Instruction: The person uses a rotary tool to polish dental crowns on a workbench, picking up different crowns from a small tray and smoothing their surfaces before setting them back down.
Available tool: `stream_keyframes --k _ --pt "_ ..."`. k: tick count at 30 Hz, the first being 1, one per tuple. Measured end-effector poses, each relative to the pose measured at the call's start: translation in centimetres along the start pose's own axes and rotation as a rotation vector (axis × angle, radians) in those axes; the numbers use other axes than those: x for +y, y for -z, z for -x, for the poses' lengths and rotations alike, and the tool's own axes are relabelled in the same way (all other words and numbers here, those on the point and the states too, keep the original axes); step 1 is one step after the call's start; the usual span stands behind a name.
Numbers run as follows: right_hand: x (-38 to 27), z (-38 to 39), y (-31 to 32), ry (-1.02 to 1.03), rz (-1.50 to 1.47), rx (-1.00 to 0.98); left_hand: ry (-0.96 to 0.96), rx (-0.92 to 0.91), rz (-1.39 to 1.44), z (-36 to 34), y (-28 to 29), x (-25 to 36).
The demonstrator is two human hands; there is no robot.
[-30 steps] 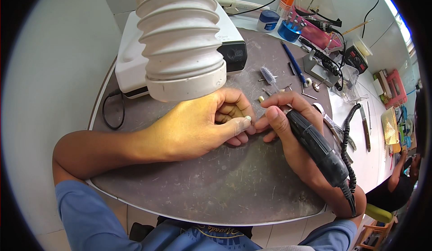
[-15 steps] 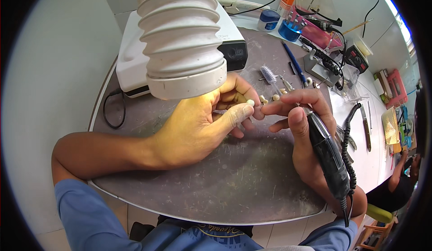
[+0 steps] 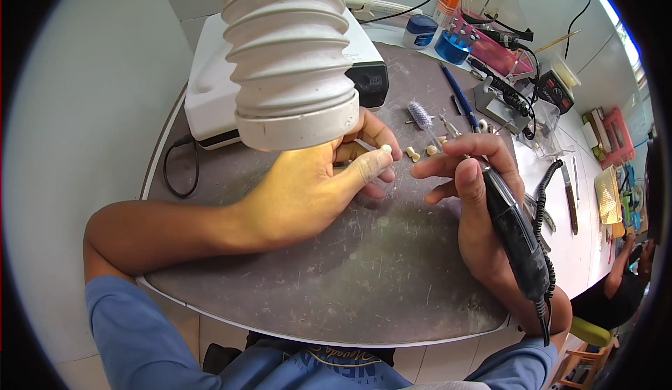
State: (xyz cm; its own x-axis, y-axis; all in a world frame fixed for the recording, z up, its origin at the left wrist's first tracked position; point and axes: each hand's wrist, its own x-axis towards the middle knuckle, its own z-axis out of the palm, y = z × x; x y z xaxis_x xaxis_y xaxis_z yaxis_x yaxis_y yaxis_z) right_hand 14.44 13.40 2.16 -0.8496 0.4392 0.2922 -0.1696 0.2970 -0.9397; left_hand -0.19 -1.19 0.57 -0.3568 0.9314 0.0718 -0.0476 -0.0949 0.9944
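My left hand (image 3: 315,187) pinches a small whitish dental crown (image 3: 386,149) between thumb and forefinger, just beyond the mouth of a white corrugated suction hose (image 3: 290,61). White dust coats the thumb. A black dental handpiece (image 3: 516,229) lies along the palm of my right hand (image 3: 483,194), its coiled cord trailing down past the wrist. The handpiece's tip is hidden behind my fingers. My two hands are a little apart. Behind them on the brown tabletop (image 3: 336,278) lie several more tooth-coloured crowns (image 3: 412,153) and a bristle brush (image 3: 421,116).
A white machine (image 3: 213,86) stands at the back left under the hose. At the back right are a blue bur holder (image 3: 453,46), a pink tray (image 3: 500,53) and a grey metal block (image 3: 500,107). A knife (image 3: 570,197) lies on the white side counter. Another person (image 3: 616,285) sits far right.
My left hand has drawn slightly up and left with the crown, away from my right hand. The right hand has shifted slightly right with the handpiece. The view has moved a little.
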Motion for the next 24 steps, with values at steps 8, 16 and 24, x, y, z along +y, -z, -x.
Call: stream_keyframes --k 8,16,24 --pt "0.17 -0.25 -0.10 -0.022 -0.018 0.000 0.007 -0.011 -0.048 -0.12 0.10 0.01" --pt "0.45 -0.12 -0.15 -0.089 -0.029 -0.010 0.001 -0.130 -0.025 0.40 -0.11 0.19" --pt "0.48 -0.34 0.15 -0.084 -0.020 -0.038 -0.007 -0.114 -0.132 0.61 -0.34 0.79"
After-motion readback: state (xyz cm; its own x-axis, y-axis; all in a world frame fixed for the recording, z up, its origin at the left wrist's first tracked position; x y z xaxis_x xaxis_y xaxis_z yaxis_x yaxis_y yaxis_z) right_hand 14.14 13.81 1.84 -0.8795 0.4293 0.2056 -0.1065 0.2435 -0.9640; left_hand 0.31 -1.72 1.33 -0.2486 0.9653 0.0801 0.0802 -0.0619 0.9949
